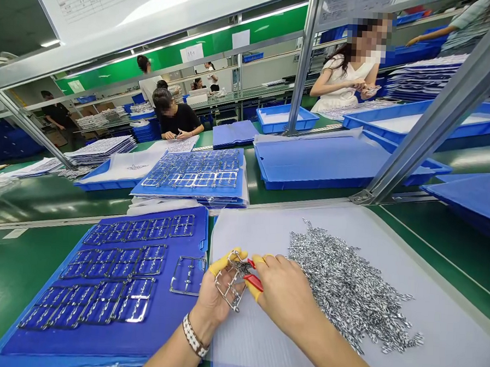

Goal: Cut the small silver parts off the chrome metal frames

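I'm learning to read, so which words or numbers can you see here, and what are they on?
I can't read any words or numbers here.
Printed sheet overhead: too blurred to read.
Sheet at top right: too blurred.
White notice on the green wall: too small.

I'm looking in on a factory assembly floor. Along the green tabletop (19,265), blue plastic trays (287,119) carry stacked frames of metal parts (192,170), and a heap of small silvery pieces (346,287) lies just ahead of me. Beyond the tabletop, other workers (178,118) sit at matching stations, with aluminium rack uprights (304,60) rising between the rows.
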The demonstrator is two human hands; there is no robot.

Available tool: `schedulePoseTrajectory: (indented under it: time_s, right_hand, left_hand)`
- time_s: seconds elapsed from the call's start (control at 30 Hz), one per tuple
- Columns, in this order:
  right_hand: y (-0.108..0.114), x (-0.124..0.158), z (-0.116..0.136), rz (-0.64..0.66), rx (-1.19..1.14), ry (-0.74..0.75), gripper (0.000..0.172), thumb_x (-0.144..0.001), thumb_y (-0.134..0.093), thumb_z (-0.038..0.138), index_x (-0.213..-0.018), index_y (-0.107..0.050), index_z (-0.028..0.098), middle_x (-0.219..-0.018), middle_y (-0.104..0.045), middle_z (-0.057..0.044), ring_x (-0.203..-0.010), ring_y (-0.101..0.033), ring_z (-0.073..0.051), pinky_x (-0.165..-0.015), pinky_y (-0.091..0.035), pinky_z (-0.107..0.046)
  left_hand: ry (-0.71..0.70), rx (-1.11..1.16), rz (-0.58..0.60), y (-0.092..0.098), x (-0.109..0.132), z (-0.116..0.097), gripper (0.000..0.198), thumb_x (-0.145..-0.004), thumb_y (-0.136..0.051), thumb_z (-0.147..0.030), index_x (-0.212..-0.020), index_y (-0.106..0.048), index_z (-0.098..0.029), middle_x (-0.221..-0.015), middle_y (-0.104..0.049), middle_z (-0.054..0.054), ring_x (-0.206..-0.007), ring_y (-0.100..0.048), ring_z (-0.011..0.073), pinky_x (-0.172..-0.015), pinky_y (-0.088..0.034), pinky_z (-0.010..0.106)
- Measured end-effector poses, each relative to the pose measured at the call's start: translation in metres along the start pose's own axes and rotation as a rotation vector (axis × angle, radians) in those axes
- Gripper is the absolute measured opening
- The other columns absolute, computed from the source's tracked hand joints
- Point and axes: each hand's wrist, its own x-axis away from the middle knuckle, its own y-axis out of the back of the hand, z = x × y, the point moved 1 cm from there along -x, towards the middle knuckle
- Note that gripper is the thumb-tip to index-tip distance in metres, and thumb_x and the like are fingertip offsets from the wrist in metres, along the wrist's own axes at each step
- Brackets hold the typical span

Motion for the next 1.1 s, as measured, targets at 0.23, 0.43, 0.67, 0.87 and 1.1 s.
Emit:
schedulePoseTrajectory:
  time_s: [0.23,0.43,0.67,0.87,1.1]
  right_hand:
    - [0.0045,0.0002,-0.0006,0.044,-0.009,-0.006,0.016,-0.084,-0.058,0.030,-0.094,-0.064,0.019,-0.086,-0.067,-0.008,-0.083,-0.061,-0.025,-0.070,-0.037,-0.035]
    - [0.0079,-0.0005,-0.0002,0.069,-0.024,-0.009,0.017,-0.082,-0.060,0.029,-0.095,-0.065,0.019,-0.087,-0.067,-0.009,-0.084,-0.061,-0.026,-0.070,-0.038,-0.035]
    - [0.0097,0.0002,-0.0002,0.052,-0.033,-0.022,0.017,-0.083,-0.060,0.031,-0.094,-0.065,0.020,-0.087,-0.067,-0.008,-0.083,-0.061,-0.024,-0.070,-0.038,-0.034]
    - [0.0081,-0.0005,0.0010,0.059,-0.040,-0.028,0.019,-0.083,-0.060,0.031,-0.097,-0.065,0.019,-0.090,-0.068,-0.008,-0.087,-0.061,-0.026,-0.073,-0.039,-0.036]
    - [0.0062,-0.0013,0.0016,0.069,-0.021,-0.013,0.016,-0.083,-0.060,0.028,-0.095,-0.066,0.019,-0.087,-0.068,-0.008,-0.084,-0.062,-0.026,-0.070,-0.041,-0.035]
  left_hand:
    - [-0.056,-0.049,0.033,0.0019,-0.0005,0.0020,0.032,-0.081,-0.063,-0.031,-0.108,-0.069,-0.014,-0.114,-0.068,0.012,-0.104,-0.061,0.0260,-0.074,-0.049,0.031]
    - [-0.067,-0.091,0.001,-0.0015,0.0021,0.0008,0.034,-0.080,-0.065,-0.033,-0.108,-0.070,-0.016,-0.114,-0.068,0.011,-0.107,-0.060,0.0262,-0.077,-0.048,0.030]
    - [-0.084,-0.112,0.001,-0.0001,0.0017,0.0016,0.036,-0.079,-0.065,-0.034,-0.109,-0.070,-0.016,-0.114,-0.068,0.011,-0.110,-0.058,0.0268,-0.073,-0.047,0.029]
    - [-0.080,-0.102,0.005,0.0015,0.0010,0.0021,0.035,-0.078,-0.065,-0.034,-0.107,-0.070,-0.016,-0.113,-0.068,0.011,-0.109,-0.059,0.0276,-0.079,-0.048,0.032]
    - [-0.072,-0.112,0.005,0.0025,0.0007,0.0029,0.031,-0.083,-0.060,-0.031,-0.107,-0.070,-0.016,-0.114,-0.068,0.011,-0.106,-0.059,0.0249,-0.077,-0.049,0.030]
